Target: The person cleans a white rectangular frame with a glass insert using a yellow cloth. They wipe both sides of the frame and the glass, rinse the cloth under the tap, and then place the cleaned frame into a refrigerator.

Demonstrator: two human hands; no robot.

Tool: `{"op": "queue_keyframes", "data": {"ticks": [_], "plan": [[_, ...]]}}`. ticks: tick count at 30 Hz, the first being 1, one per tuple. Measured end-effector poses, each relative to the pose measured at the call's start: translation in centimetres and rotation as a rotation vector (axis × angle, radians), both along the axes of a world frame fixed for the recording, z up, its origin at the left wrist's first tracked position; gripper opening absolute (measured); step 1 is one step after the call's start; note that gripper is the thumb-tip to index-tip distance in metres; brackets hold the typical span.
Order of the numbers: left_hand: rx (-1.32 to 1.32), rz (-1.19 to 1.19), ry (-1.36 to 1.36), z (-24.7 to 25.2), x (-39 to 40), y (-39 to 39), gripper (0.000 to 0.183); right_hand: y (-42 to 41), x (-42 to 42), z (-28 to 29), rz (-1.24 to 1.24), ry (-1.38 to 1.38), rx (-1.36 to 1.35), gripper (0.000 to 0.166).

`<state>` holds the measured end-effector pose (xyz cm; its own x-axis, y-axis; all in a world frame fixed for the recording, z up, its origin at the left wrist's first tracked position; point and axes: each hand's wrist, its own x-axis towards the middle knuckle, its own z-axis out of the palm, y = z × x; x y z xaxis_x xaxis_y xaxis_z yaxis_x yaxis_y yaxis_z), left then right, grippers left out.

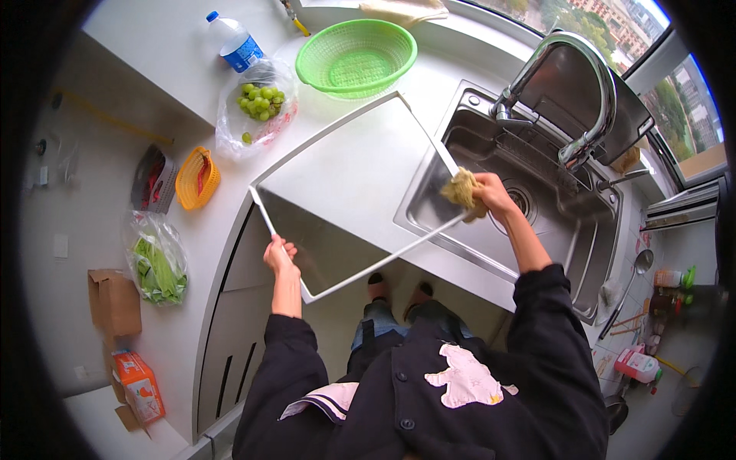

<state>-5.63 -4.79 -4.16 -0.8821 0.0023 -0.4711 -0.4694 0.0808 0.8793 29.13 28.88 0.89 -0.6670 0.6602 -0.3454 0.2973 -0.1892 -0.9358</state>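
A clear glass panel with a white frame [379, 263], which looks like a refrigerator shelf, is held tilted over the counter edge and the near side of the sink. My left hand [280, 253] grips its left rim near the lower corner. In my right hand [493, 195] is a bunched yellowish-brown cloth [460, 188], pressed round the frame's right corner above the stainless steel sink [489, 241]. The panel's far corner reaches the counter below a green plastic basket [356, 83].
Left of the panel are green grapes [261, 102] in a plastic bag, a water bottle [234, 43], a yellow basket [198, 178] with red peppers and bagged leafy greens [158, 264]. A chrome faucet [604, 86] arches over the sink. A ladle [644, 261] lies to the right.
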Motion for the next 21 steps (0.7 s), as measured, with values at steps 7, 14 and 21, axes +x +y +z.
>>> {"op": "queue_keyframes", "data": {"ticks": [7,14,21], "plan": [[0.274,-0.088,0.464,12.2,0.8,-0.1,0.028,-5.4,2.5,6.4,-0.285,0.31,-0.272,0.02],[0.654,-0.303,0.967,23.9,-0.9,7.6,0.019,-8.3,2.3,5.4,-0.473,0.781,-0.468,0.042],[1.01,-0.731,1.308,27.3,-1.4,16.3,0.023,-14.4,4.1,2.4,-0.629,1.143,-0.672,0.039]]}}
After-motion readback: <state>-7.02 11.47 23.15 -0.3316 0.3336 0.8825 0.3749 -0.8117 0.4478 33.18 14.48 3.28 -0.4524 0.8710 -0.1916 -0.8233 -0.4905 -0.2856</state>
